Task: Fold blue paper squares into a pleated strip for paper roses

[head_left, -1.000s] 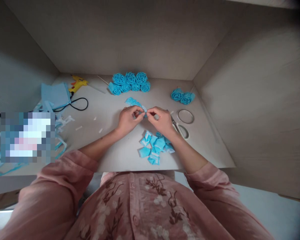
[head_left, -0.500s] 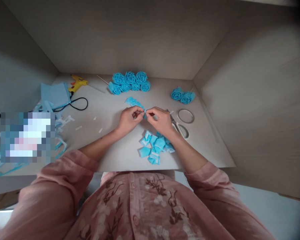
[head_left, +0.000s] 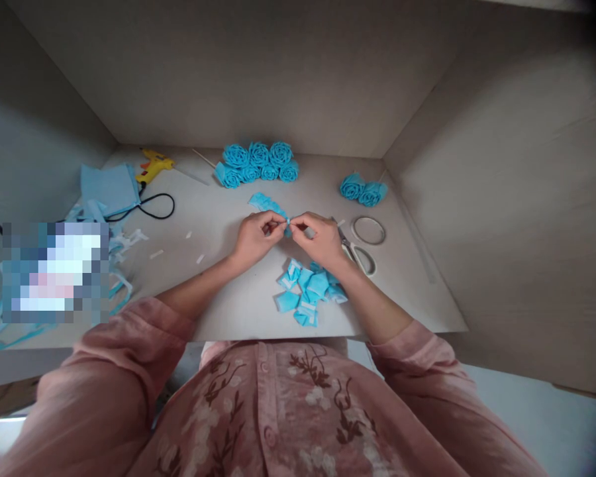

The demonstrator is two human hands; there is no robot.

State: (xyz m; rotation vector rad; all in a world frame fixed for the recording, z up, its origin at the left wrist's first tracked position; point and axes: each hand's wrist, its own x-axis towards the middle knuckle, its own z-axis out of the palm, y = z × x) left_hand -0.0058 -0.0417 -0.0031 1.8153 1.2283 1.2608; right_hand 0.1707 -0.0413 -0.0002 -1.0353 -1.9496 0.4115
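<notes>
Between the fingertips of both hands is a small piece of light blue fabric [head_left: 289, 223], mostly covered by the fingers. My left hand [head_left: 259, 233] pinches it from the left, and my right hand [head_left: 318, 238] pinches it from the right; the fingertips nearly meet. Just behind my left fingers lies a crumpled blue strip [head_left: 263, 200]; whether it joins the pinched piece I cannot tell. Several folded blue fabric petals [head_left: 314, 286] lie in a loose pile in front of my right hand. Scissors [head_left: 361, 258] lie beside my right wrist, partly hidden by it.
Several blue fabric roses [head_left: 259, 154] stand in a cluster at the back, with two more roses [head_left: 362, 190] at the right. A tape roll [head_left: 368, 230] lies near the scissors. A yellow glue gun [head_left: 153, 165], blue sheets [head_left: 110, 189] and scraps [head_left: 122, 240] occupy the left.
</notes>
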